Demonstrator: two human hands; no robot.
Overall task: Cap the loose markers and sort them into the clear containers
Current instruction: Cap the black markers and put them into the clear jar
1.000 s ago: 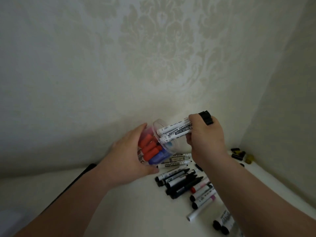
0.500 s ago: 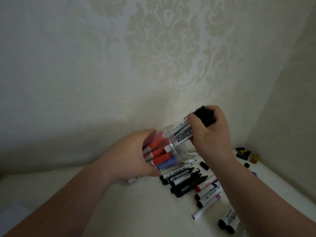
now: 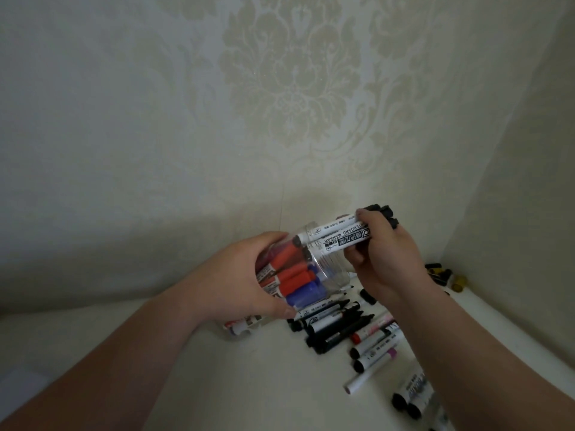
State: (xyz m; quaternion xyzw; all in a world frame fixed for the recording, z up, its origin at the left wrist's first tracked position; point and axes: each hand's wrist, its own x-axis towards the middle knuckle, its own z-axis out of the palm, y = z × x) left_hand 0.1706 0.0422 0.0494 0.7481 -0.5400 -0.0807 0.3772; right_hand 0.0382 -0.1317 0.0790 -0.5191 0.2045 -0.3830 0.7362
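A tilted clear container (image 3: 323, 265), gripped by the left hand (image 3: 245, 281), is seen holding at least three red-capped markers (image 3: 292, 273) and two blue-capped markers (image 3: 303, 290). Three black-capped markers (image 3: 339, 239) are clenched in the right hand (image 3: 384, 262), their ends at its mouth. Roughly ten loose markers (image 3: 329, 325) are scattered on the table (image 3: 217, 368).

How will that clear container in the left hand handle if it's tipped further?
Likely slick: the clear container looks smooth-walled. It's held on its side by the left hand, so the red and blue markers inside might slide out.
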